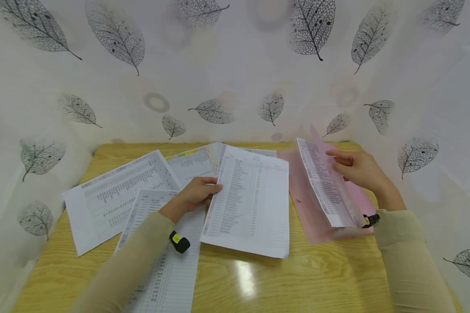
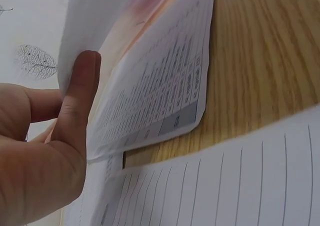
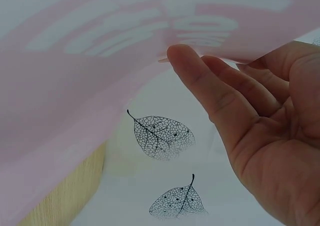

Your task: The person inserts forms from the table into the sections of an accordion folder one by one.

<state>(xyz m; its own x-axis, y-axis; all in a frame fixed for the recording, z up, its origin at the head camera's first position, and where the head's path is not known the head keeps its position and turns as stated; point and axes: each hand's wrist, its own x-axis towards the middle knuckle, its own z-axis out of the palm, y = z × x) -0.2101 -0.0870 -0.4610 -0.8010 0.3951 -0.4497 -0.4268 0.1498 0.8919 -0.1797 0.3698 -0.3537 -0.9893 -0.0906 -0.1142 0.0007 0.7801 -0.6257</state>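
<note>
On the light wooden tabletop (image 1: pixel 235 278), in the middle of the head view, the left hand (image 1: pixel 196 193) grips the left edge of a white printed sheet of paper with columns of small text (image 1: pixel 250 200); the left wrist view shows the thumb (image 2: pixel 80 93) pressed against the lifted edge with the other fingers behind it, so the hand is pinching the sheet and raising that side off the tabletop. At the right of the head view the right hand (image 1: pixel 360 169) holds up the cover of a translucent pink plastic folder (image 1: pixel 309 213), and a second white printed sheet (image 1: pixel 325 187) stands tilted against that raised cover. In the right wrist view the fingers (image 3: pixel 210 86) lie nearly straight under the pink cover (image 3: pixel 75 86), touching its underside at the tips, the palm open rather than clenched. The folder's lower leaf lies flat on the tabletop just to the right of the sheet in the left hand. Further white printed sheets (image 1: pixel 117 195) lie spread and overlapping across the left half of the tabletop, one of them running under the left forearm toward the bottom edge of the frame. A pale cloth printed with grey skeleton leaves (image 1: pixel 235 65) stands behind and beside the tabletop.
</note>
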